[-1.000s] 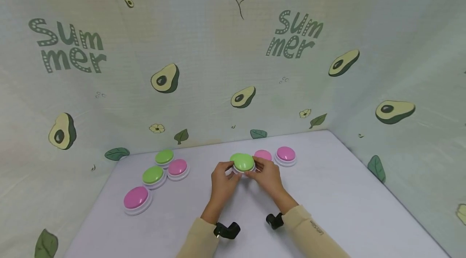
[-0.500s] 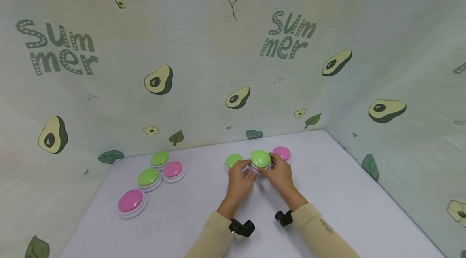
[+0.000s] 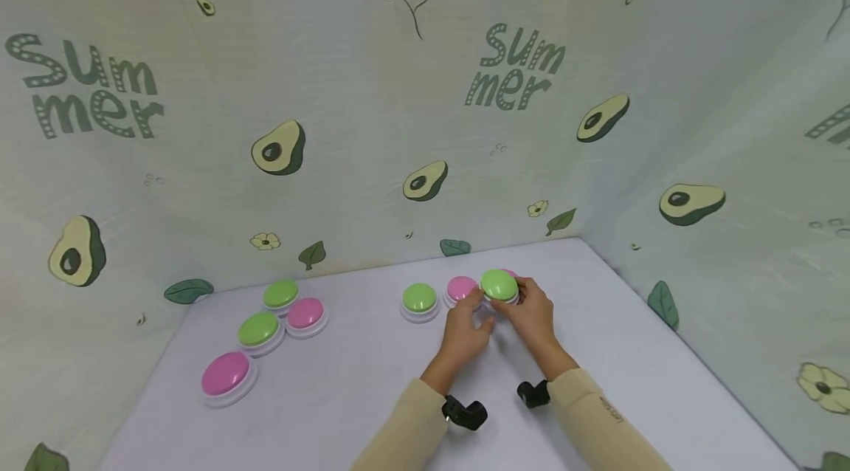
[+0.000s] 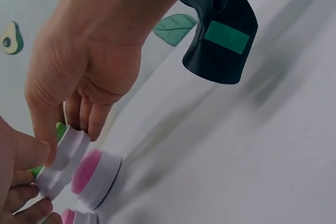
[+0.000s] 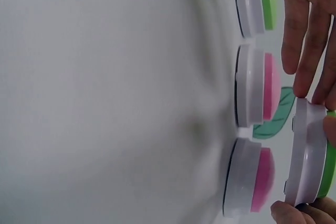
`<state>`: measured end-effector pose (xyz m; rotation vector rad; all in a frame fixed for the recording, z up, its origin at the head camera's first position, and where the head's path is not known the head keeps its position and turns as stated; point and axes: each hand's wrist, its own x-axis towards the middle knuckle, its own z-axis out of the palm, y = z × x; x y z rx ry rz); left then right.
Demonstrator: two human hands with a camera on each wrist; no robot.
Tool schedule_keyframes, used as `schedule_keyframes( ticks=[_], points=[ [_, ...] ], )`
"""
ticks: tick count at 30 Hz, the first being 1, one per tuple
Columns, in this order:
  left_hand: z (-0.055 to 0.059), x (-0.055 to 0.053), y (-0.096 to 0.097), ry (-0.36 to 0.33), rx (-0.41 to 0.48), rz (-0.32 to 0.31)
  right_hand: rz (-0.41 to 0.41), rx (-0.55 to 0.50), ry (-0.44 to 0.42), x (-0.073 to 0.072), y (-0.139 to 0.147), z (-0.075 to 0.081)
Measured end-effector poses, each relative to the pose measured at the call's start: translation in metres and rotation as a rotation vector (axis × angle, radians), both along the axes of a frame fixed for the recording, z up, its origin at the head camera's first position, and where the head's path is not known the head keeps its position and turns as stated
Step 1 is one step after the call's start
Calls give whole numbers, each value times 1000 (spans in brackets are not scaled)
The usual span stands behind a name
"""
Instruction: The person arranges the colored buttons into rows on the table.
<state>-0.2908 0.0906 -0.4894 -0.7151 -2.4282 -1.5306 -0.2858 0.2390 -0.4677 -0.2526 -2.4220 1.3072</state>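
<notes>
In the head view my right hand (image 3: 534, 320) grips a green-topped push button (image 3: 499, 284) by its white base, raised off the table. My left hand (image 3: 463, 338) is at its left side, fingers fairly straight; in the right wrist view its fingertips (image 5: 304, 85) meet the base's edge. A pink button (image 5: 262, 179) stands below the raised one, mostly hidden behind it in the head view. Another pink button (image 3: 462, 287) stands just left of the raised one, partly behind my left fingers. Farther left is a green button (image 3: 419, 297).
On the table's left side stand two green buttons (image 3: 280, 294) (image 3: 258, 328) and two pink buttons (image 3: 305, 313) (image 3: 225, 373). A printed cloth (image 3: 358, 124) hangs behind the white table (image 3: 332, 404). Both wrists carry black camera mounts (image 3: 465, 413).
Both hands have moved right with the green button, from in front of the other green button, past one pink button, to the rightmost pink one. The left thumb has drawn away from it.
</notes>
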Motion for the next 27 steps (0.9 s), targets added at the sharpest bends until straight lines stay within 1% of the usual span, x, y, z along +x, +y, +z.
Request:
schedule_keyframes(
  ticks=[3, 5, 9, 11, 15, 18, 23, 27],
  points=[
    [-2, -2, 7, -28, -28, -28, -8, -15, -8, -1, 8, -3],
    [-3, -3, 12, -34, -43, -45, -16, -20, -7, -1, 14, -4],
    [-3, -5, 23, -41, -42, -73, -36, -10, -2, 1, 24, -2],
    [-4, -5, 29, -55, -42, -68, -50, 6, -5, 3, 28, -1],
    [-5, -4, 42, -58, -21, -31, -79, 43, -19, 5, 34, 0],
    [-5, -3, 52, -40, -2, -15, -95, 52, -38, 5, 38, -3],
    [-4, -1, 62, -15, -3, -35, -128, 57, -39, 5, 46, -7],
    [-5, -2, 68, -17, 0, -60, -142, 72, -21, 4, 53, -8]
  ],
)
